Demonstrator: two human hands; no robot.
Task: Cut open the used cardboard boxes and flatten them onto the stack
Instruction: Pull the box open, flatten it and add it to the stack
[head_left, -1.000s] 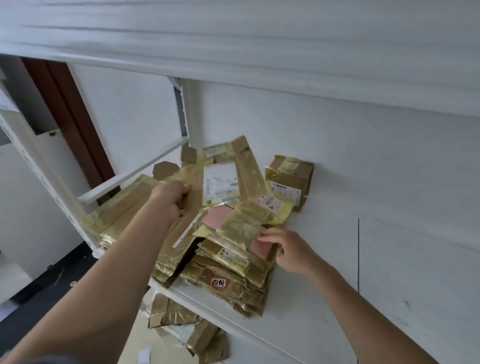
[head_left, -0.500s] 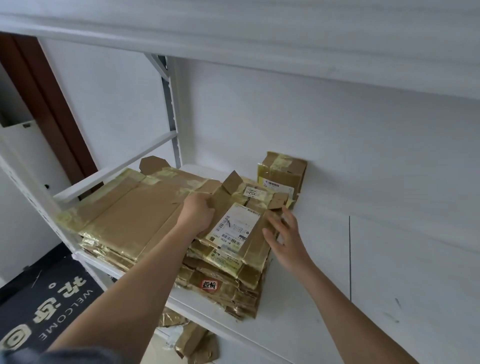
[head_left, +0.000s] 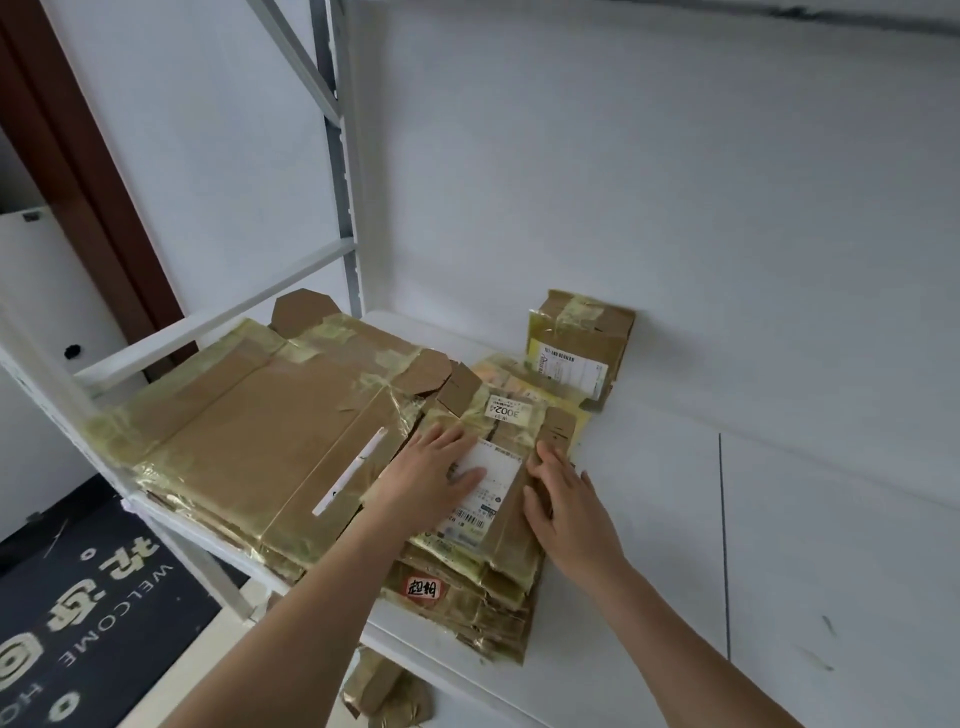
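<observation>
Head view: left hand (head_left: 434, 475) lies flat, fingers straight, pressing the flattened box (head_left: 501, 499) atop the smaller stack (head_left: 467, 597). Right hand (head_left: 566, 506), fingers extended, presses its right edge. Box's long axis runs away from the person. One uncut box (head_left: 579, 345) stands beyond, against the wall, nearer the right hand. Shelf (head_left: 649, 519) also holds a larger flattened pile (head_left: 249, 431) to the left.

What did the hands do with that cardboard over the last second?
A second ago both hands held a flattened box raised over the smaller stack. It now lies flat on that stack, with the left hand and right hand pressing it down with straight fingers. The larger stack and the unopened box at the wall stayed put.
</observation>
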